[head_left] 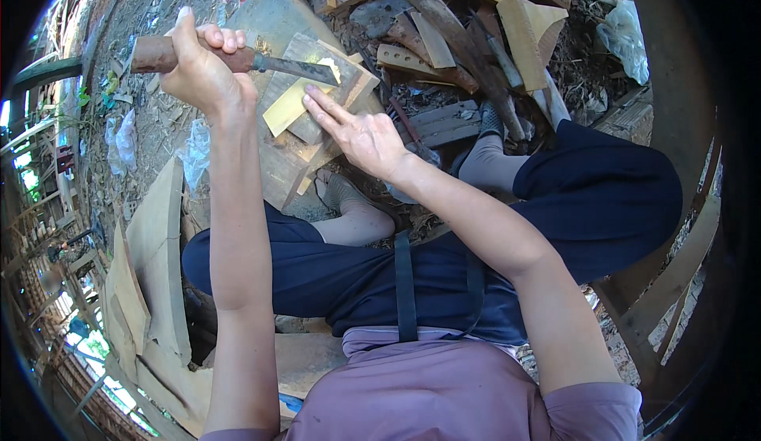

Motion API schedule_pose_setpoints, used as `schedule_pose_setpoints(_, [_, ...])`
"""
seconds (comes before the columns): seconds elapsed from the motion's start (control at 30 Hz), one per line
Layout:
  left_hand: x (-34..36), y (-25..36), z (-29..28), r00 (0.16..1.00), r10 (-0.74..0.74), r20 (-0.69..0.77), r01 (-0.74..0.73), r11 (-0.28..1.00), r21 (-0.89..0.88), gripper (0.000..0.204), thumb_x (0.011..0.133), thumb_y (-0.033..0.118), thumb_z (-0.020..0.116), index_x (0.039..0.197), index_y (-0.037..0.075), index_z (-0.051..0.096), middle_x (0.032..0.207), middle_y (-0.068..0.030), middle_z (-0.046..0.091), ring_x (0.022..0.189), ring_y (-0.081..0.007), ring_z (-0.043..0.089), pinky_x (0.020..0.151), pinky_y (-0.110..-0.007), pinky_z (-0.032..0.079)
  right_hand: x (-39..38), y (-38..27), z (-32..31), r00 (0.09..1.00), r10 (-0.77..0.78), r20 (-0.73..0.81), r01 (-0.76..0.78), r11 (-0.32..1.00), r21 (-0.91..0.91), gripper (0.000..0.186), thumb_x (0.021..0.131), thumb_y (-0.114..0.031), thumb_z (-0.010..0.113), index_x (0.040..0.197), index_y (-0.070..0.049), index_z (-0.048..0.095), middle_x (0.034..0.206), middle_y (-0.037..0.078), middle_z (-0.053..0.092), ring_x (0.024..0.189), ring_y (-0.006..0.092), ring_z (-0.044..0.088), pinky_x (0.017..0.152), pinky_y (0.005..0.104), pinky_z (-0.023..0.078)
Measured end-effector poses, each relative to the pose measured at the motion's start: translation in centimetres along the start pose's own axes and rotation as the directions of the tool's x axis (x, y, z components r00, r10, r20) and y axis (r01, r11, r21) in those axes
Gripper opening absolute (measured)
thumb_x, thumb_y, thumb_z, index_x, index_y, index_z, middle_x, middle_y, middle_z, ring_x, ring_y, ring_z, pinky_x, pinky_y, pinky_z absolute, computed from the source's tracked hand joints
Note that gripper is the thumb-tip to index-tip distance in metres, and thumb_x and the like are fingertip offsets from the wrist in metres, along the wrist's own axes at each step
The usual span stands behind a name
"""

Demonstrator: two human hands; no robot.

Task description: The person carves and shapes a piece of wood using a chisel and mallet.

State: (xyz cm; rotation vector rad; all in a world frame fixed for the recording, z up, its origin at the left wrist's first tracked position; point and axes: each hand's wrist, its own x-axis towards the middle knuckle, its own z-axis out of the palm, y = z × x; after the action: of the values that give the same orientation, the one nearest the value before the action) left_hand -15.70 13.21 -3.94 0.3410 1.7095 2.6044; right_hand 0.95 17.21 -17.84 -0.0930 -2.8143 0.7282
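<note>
The left hand [202,64] wraps its fingers round a chisel [258,61], blade across a yellow wood piece [287,114] on a block [304,47], where the right hand [369,141] rests two slightly parted fingers.

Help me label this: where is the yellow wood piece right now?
In the head view, upper left of centre, the yellow wood piece lies on a wooden block, by the right hand and the bladed tool.

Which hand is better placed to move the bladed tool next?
Probably the left hand: it is closed around the brown handle of the bladed tool. The right hand touches the yellow piece under the blade, so it seems better suited to steadying.
</note>
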Motion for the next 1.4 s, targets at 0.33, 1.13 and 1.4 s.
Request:
schedule_pose_setpoints(0.33, [-2.0,0.2,1.0,0.997,0.070,0.011,-0.071,0.996,0.057,0.024,0.092,0.010,0.062,0.075,0.006,0.045,0.057,-0.0026,0.047,0.045,-0.0121,0.045,0.046,-0.031,0.042,0.1,-0.2,-0.3,0.996,0.021,0.084,-0.022,1.000,0.019,0.069,0.086,-0.006,0.048,0.153,-0.014,0.030,0.161,0.003,0.026,0.061,0.0231,0.070,0.056,0.0345,0.058])
schedule_pose_setpoints(1.13, [-7.4,-0.1,3.1,0.956,0.288,0.060,-0.293,0.947,0.133,0.026,0.093,0.007,0.062,0.075,0.008,0.044,0.054,-0.0028,0.049,0.044,-0.0091,0.046,0.043,-0.027,0.040,-0.1,-0.2,-0.2,1.000,0.029,0.013,-0.029,0.998,0.047,0.066,0.087,-0.008,0.049,0.151,-0.016,0.034,0.152,0.002,0.042,0.060,0.0232,0.069,0.054,0.0352,0.057])
schedule_pose_setpoints(1.4, [-7.9,-1.0,3.8,0.949,0.299,0.095,-0.313,0.931,0.190,0.026,0.093,0.006,0.064,0.076,0.006,0.044,0.056,-0.0037,0.052,0.045,-0.0082,0.050,0.041,-0.023,0.041,-0.3,0.0,-0.6,0.998,0.028,0.048,-0.029,0.999,0.025,0.066,0.088,-0.009,0.049,0.151,-0.016,0.033,0.154,0.001,0.040,0.059,0.0239,0.069,0.055,0.0357,0.057])
